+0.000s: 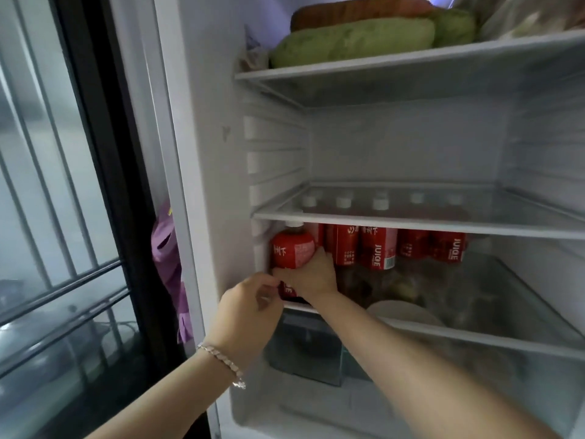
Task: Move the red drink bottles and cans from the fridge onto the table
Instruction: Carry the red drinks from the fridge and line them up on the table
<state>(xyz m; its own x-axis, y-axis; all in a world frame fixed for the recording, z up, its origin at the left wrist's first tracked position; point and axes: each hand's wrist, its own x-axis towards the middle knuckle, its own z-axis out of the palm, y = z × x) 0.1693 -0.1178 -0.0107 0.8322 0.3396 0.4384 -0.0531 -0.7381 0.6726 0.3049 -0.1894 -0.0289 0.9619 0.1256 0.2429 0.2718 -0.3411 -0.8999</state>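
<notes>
Several red-labelled juice bottles with white caps stand in a row on the lower glass shelf of the open fridge. My right hand grips the leftmost red bottle at its waist, close to the fridge's left wall. My left hand hovers just below and in front of it, fingers loosely curled near the bottle's base, holding nothing that I can see. No table is in view.
The glass shelf just above the bottles leaves little headroom. Green and brown wrapped food sits on the top shelf. A white bowl lies under the lower shelf. A barred window and purple cloth are left of the fridge.
</notes>
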